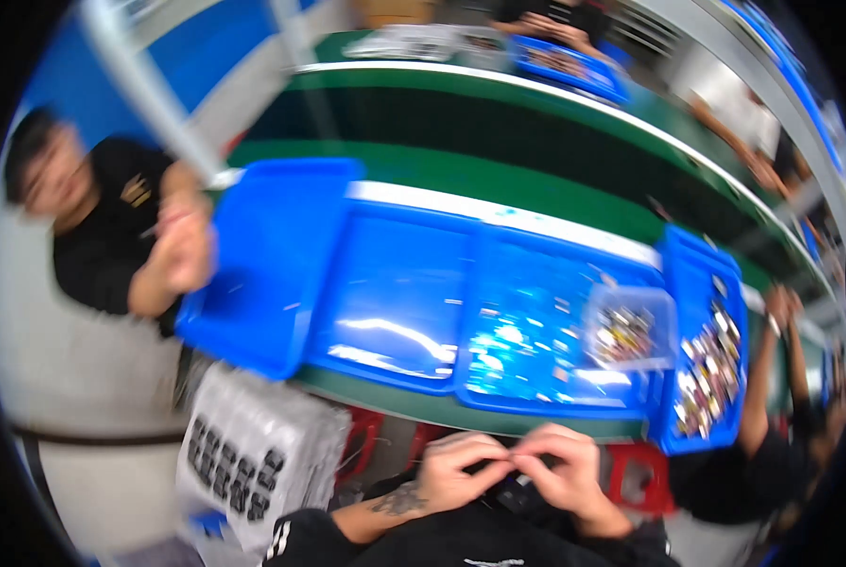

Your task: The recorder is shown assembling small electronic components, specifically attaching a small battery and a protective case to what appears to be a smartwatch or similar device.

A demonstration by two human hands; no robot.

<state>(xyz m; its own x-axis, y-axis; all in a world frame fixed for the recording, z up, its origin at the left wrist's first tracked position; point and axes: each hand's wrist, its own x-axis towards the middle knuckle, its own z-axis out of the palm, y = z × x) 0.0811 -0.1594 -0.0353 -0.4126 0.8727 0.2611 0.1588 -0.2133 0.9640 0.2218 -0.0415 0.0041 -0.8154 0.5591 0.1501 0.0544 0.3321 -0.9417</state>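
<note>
My left hand (459, 470) and my right hand (565, 468) meet in front of my body, just off the near edge of the table. Thumbs and index fingers of both are pinched together, fingertips touching. Whatever lies between them is too small or blurred to make out. Beyond my hands is a blue tray (508, 392) with several small shiny pieces scattered over its bottom. A clear plastic container (667, 326) holding many small metallic parts (621, 335) stands at that tray's right side.
Left of it lie a blue tray (395, 274) and a tilted blue tray (281, 227), beside a person (111, 227). At the right, a blue tray (673, 416) holds a heap of metallic pieces. A wrapped white stack (253, 472) stands lower left. Red stools (640, 477) are under the table.
</note>
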